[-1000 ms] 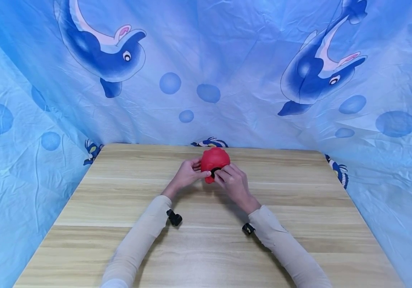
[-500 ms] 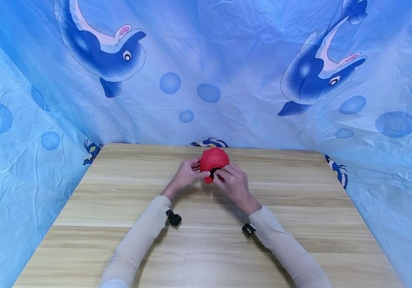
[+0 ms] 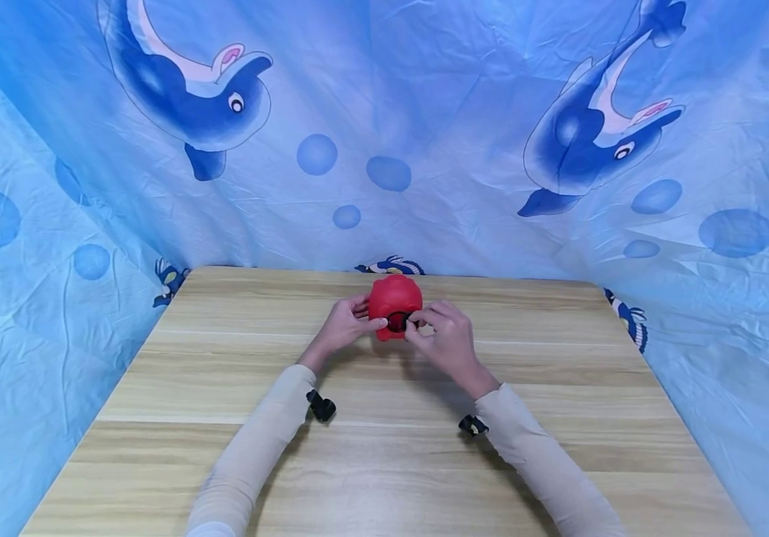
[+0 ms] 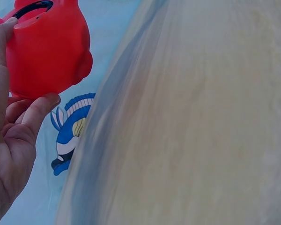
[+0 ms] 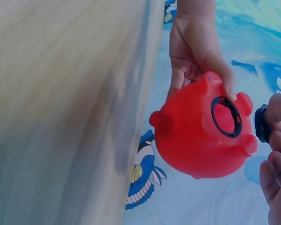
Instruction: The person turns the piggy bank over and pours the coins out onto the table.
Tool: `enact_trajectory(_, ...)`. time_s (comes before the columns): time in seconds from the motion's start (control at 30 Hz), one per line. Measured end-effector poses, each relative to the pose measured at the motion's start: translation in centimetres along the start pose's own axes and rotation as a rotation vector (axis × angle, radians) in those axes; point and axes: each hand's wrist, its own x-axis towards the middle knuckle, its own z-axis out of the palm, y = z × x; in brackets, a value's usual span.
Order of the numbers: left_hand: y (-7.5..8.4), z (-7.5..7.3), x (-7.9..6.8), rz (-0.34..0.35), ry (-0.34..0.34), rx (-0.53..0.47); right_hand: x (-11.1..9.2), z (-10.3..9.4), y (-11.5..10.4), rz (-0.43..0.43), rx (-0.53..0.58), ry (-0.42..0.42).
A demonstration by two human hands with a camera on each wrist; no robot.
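A round red piggy bank (image 3: 394,293) with stubby feet is held up over the far part of the table, its underside turned toward me. My left hand (image 3: 344,326) grips it from the left, thumb at the edge of the bottom hole and fingers behind the body. In the right wrist view, a black ring (image 5: 214,117) lines that hole, which stands uncovered. Between thumb and fingers, my right hand (image 3: 450,339) pinches a round black plug (image 5: 261,124), apart from the hole and just to its right. The left wrist view cuts off the bank's top.
Below both hands spreads a light wood-grain table (image 3: 384,462), whose far edge lies just behind the piggy bank. A blue sea-print cloth (image 3: 451,134) hangs behind and at both sides. Small black cameras (image 3: 321,406) sit at both wrists.
The black plug has come out of the piggy bank's hole, and my right hand has drawn it to the right. My left hand has shifted slightly left with the bank.
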Motion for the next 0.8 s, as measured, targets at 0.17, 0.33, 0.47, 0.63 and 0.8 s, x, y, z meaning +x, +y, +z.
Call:
enact_trajectory(0.17, 0.0, -0.2, 0.0, -0.008, 0.001, -0.001, 0.1, -0.8, 0.7, 0.035, -0.006, 0.001)
enact_trajectory(0.33, 0.1, -0.3, 0.0, -0.014, 0.004, 0.004, 0.1, -1.6, 1.6, 0.054, -0.010, 0.019)
enact_trajectory(0.47, 0.1, -0.3, 0.0, -0.015, 0.000, 0.008, 0.1, -2.3, 2.4, 0.086, -0.024, 0.028)
enact_trajectory(0.63, -0.1, -0.3, 0.0, 0.005, -0.004, 0.008, 0.0, -3.1, 3.3, 0.155, -0.066, 0.025)
enact_trajectory(0.8, -0.2, -0.2, 0.2, 0.010, -0.013, 0.001, -0.2, -3.8, 4.6, 0.222, -0.075, 0.009)
